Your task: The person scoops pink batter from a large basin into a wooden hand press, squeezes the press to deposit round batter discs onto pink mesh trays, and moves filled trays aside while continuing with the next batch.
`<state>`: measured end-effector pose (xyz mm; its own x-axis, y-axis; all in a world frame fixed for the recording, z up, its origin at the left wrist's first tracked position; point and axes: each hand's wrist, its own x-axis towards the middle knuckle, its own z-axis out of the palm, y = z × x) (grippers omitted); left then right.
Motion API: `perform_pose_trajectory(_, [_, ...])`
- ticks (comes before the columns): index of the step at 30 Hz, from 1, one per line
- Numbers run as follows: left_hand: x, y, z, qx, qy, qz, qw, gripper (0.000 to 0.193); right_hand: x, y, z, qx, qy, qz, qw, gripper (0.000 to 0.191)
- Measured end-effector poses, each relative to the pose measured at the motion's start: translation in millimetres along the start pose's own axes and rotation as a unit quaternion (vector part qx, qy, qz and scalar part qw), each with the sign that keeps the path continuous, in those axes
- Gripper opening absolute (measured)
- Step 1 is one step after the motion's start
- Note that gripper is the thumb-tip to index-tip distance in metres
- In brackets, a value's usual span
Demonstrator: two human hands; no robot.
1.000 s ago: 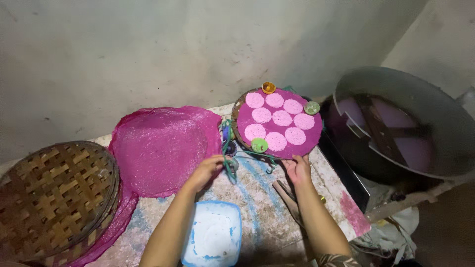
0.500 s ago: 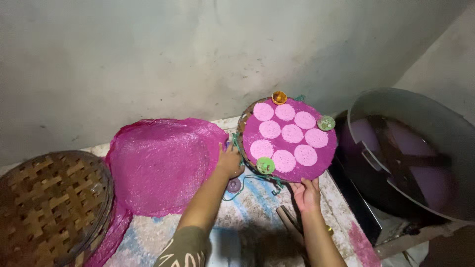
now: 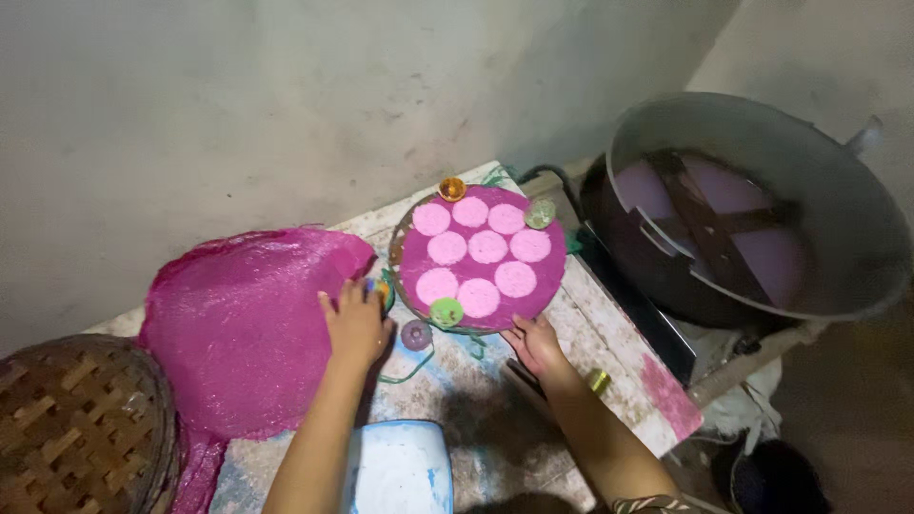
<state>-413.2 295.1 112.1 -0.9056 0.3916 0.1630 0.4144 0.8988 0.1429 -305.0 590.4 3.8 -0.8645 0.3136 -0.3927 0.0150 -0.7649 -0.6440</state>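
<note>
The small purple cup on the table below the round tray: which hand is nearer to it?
Left. The left hand lies just beside the small purple cup, at the round tray's left edge. The right hand grips the tray's lower rim, farther off on the cup's other side.

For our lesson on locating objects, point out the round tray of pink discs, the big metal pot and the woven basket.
round tray (image 3: pixel 550 286), head view, on its magenta surface near the right edge.
big metal pot (image 3: pixel 838 205), head view, on its inner right wall.
woven basket (image 3: pixel 76 428), head view, on its woven top.
</note>
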Motion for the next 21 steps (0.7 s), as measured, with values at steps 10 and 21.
perform_pose_trajectory(10, [-0.3,62.4,37.8,-0.215,0.040,0.044,0.975,0.078,56.2,-90.2,22.3,-0.507,0.094,-0.327,0.792,0.044])
perform_pose_trajectory(21, [58.1,72.0,118.8,-0.147,0.048,-0.034,0.987,0.079,216.8,-145.5,74.3,-0.788,0.124,-0.248,0.550,0.089])
